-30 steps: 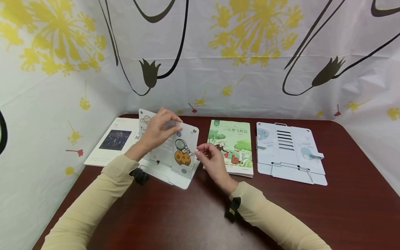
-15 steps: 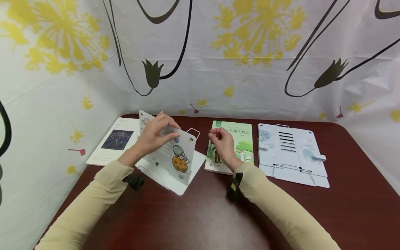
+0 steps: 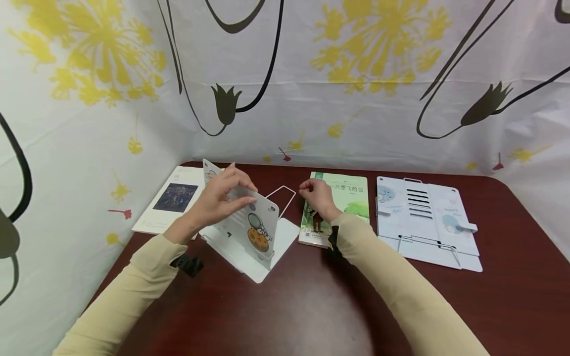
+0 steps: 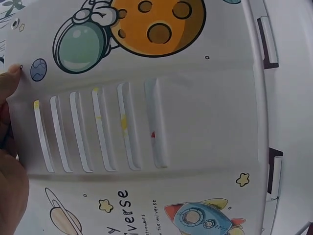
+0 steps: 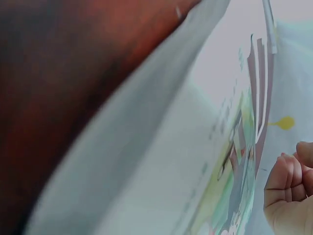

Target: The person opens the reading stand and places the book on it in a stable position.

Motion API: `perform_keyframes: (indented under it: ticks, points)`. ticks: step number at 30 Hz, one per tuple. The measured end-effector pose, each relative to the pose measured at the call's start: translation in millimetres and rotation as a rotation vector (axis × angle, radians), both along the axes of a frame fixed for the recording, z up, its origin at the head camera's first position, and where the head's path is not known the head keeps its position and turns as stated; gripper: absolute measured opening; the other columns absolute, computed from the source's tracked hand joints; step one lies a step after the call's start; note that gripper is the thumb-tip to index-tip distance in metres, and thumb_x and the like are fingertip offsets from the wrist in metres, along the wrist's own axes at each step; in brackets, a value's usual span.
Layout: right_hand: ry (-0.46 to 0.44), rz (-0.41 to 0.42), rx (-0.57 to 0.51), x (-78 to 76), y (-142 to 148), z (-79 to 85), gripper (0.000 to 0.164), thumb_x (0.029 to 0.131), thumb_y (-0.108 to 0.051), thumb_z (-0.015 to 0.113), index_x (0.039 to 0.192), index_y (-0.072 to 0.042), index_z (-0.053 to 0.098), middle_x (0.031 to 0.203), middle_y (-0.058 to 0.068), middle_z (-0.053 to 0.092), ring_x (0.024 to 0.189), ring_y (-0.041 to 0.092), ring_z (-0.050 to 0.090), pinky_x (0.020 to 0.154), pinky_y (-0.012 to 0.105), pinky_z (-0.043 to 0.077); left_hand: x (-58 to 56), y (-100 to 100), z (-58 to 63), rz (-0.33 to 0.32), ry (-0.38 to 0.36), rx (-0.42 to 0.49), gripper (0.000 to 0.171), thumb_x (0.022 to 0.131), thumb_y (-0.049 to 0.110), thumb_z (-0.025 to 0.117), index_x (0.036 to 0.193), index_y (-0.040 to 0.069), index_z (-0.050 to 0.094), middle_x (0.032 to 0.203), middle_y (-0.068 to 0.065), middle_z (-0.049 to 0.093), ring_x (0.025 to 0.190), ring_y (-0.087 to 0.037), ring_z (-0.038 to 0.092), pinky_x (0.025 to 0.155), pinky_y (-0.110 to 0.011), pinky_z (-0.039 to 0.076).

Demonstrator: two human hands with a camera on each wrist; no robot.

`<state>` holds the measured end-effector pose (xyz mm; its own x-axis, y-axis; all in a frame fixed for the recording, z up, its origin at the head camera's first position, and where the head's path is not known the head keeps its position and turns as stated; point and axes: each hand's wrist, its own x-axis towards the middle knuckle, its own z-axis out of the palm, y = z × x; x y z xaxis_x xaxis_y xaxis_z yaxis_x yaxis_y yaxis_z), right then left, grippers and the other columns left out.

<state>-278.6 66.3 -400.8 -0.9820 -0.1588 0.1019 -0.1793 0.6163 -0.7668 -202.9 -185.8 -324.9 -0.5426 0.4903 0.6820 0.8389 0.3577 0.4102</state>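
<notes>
A white metal book stand (image 3: 249,225) with an astronaut print is half unfolded on the left of the table, its panel tilted up from the base plate (image 3: 285,235). My left hand (image 3: 220,200) holds the panel's top edge, thumb on the printed side; part of that thumb (image 4: 9,81) shows in the left wrist view. Behind the panel sticks out a wire support (image 3: 288,200). My right hand (image 3: 318,195) is above the green picture book (image 3: 352,193), just right of the wire. Its fingers curl toward the thumb, and I see nothing between them in the right wrist view (image 5: 291,191).
A white book (image 3: 175,198) with a dark cover picture lies at the back left, partly behind the stand. On the right a second, blue-printed book stand (image 3: 427,222) lies folded flat. A patterned cloth (image 3: 285,123) hangs behind the dark red table (image 3: 276,316).
My right hand has left the stand's right edge and moved over the green book. The stand's panel has turned and tilted, and the wire support has come into view behind it.
</notes>
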Motion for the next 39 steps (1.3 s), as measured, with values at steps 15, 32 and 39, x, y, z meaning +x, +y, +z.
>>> perform_keyframes:
  ticks: [15, 32, 39]
  points:
    - [-0.025, 0.041, 0.310, -18.2, -17, -8.5, 0.014, 0.090, -0.012, 0.062, 0.099, -0.003, 0.068, 0.098, 0.013, 0.068, 0.085, 0.026, 0.063, 0.074, 0.037, 0.050, 10.4, -11, 2.1, -0.040, -0.035, -0.003, 0.029, 0.069, -0.007, 0.077, 0.091, 0.009, 0.067, 0.091, -0.002, 0.063, 0.090, -0.014, 0.058, 0.112, -0.053, 0.021]
    - [-0.058, 0.006, 0.627, -25.8, -25, -10.1, 0.018, 0.092, -0.016, 0.057, 0.082, -0.010, 0.071, 0.087, 0.008, 0.069, 0.084, 0.030, 0.064, 0.077, 0.045, 0.050, 17.1, -20, 7.1, -0.114, -0.071, -0.003, 0.030, 0.069, -0.009, 0.075, 0.089, 0.010, 0.066, 0.089, -0.002, 0.062, 0.090, -0.011, 0.057, 0.112, -0.051, 0.023]
    - [-0.058, 0.029, 0.718, -20.7, -25, -7.5, 0.020, 0.092, -0.019, 0.054, 0.083, -0.005, 0.064, 0.094, 0.017, 0.064, 0.093, 0.036, 0.058, 0.085, 0.050, 0.045, 19.6, -21, 8.6, -0.125, -0.068, -0.007, 0.029, 0.069, -0.009, 0.075, 0.089, 0.010, 0.066, 0.089, -0.002, 0.062, 0.089, -0.012, 0.057, 0.111, -0.053, 0.023]
